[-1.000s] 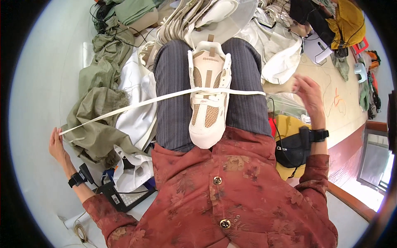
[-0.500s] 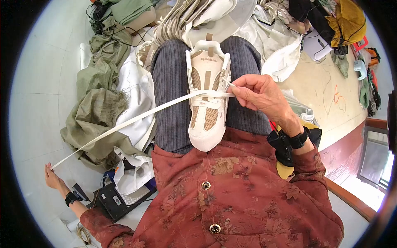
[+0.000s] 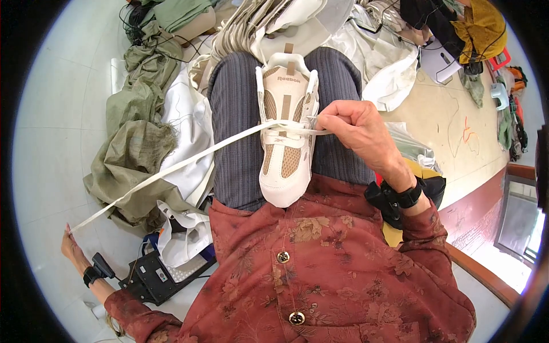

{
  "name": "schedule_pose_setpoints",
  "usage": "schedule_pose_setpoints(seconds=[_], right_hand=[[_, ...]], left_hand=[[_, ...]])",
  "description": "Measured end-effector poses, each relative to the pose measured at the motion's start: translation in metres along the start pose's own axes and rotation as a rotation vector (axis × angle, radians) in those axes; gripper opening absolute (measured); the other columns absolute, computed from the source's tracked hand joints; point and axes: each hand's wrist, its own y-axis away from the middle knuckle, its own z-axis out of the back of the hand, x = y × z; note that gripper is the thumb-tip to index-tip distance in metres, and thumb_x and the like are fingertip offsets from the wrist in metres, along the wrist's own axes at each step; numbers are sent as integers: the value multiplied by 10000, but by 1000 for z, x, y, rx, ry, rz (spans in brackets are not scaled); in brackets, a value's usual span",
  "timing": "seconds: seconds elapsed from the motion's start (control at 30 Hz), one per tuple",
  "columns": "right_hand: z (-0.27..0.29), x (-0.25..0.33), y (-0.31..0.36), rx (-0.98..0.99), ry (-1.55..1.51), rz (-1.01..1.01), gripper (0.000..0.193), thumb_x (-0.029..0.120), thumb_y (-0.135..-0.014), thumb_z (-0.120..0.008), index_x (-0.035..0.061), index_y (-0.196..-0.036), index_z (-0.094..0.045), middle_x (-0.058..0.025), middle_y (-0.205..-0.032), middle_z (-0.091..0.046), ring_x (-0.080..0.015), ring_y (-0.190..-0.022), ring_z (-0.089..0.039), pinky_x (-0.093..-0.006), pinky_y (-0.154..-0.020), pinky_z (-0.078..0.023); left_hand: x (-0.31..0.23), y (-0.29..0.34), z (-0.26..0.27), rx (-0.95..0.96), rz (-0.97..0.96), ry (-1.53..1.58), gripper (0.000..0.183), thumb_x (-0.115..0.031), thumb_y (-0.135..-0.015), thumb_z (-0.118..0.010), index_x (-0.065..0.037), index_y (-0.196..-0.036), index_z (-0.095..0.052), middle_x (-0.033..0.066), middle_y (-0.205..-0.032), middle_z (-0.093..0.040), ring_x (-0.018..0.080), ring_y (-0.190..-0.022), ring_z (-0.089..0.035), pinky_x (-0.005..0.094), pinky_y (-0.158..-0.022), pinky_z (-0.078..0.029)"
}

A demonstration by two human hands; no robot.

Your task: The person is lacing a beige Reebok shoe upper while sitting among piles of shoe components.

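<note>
A cream shoe upper (image 3: 281, 184) with tan mesh panels lies on my lap between my thighs, its toe toward me. A flat white shoelace (image 3: 191, 156) crosses its front and runs taut far out to the lower left. Out there my left hand (image 3: 71, 246) is closed on that end of the lace. Beside the upper's right edge, my right hand (image 3: 355, 128) pinches the lace's short side between thumb and fingers. A small pale tip shows at those fingertips, close to the eyelets.
A stack of pale shoe uppers (image 3: 240, 28) stands beyond my knees. Olive cloth (image 3: 134, 151) and white cloth (image 3: 182, 114) lie at left, above a black pedal-like device (image 3: 151, 278). At right is a light tabletop (image 3: 457, 137) with an orange thread; a mustard cloth (image 3: 481, 34) sits farther back.
My right hand has turned slightly and its fingers have closed further over the lace. My left hand stays far out, with the lace still taut.
</note>
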Motion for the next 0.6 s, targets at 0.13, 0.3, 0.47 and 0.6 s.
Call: schedule_pose_setpoints(seconds=[0.13, 0.3, 0.47, 0.6], right_hand=[[-19, 7, -3, -88, 152, 200, 162, 103, -909, -643, -38, -836, -679, -29, -611, -590, -76, -603, -526, -317, -544, -416], [-26, 12, -14, -173, 435, 356, 163, 79, -844, -608, -51, -747, -608, -248, -616, -511, -356, -539, -563, -406, -546, -446], [-19, 22, -14, -79, 327, 222, 178, 93, -867, -607, -35, -744, -608, -222, -605, -534, -378, -611, -610, -422, -563, -458], [-13, 39, -10, -244, 869, 667, 119, 102, -918, -646, -6, -964, -663, -61, -822, -662, -129, -687, -634, -304, -596, -474]], left_hand=[[-31, 28, -91, 483, -121, -355, 431, -136, -1018, -585, 174, -1310, -519, 262, -1398, -550, 266, -1298, -556, 333, -1097, -459], [-209, 161, -327, 612, -6, -209, 497, -181, -984, -643, 31, -1416, -516, 150, -1254, -662, 153, -1080, -641, 253, -950, -469], [-323, 286, -431, 1085, -31, 237, 603, -156, -927, -562, -44, -1505, -428, 117, -1312, -632, 120, -922, -682, 219, -744, -462], [-352, 324, -450, 1288, -17, 533, 689, -93, -973, -565, -73, -1581, -242, 192, -1317, -561, 187, -857, -731, 214, -666, -506]])
